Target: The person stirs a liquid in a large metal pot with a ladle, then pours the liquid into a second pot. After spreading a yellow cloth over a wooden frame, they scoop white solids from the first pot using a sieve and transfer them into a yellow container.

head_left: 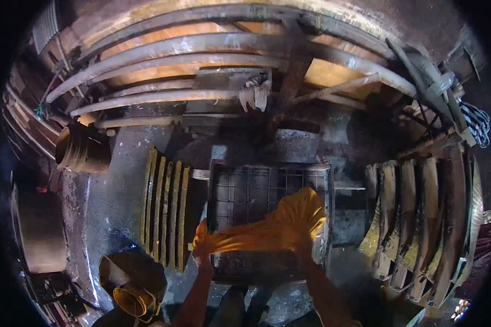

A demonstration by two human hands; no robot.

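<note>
Both my hands, left [202, 252] and right [304, 245], grip an orange cloth [256, 233], stretched between them. It hangs above a gridded frame [240, 191].

Long pale poles [169, 101] run beyond the far part of the floor [128, 155], a whitish rag [255, 94] hanging among them. A ribbed drum [83, 148] (brownish) is at the floor's far left. Yellow-edged slats [166, 212] stand in a row, well apart from the larger boards [420, 218] at right. Bundled striped cord [477, 124] hangs at far right.
</note>
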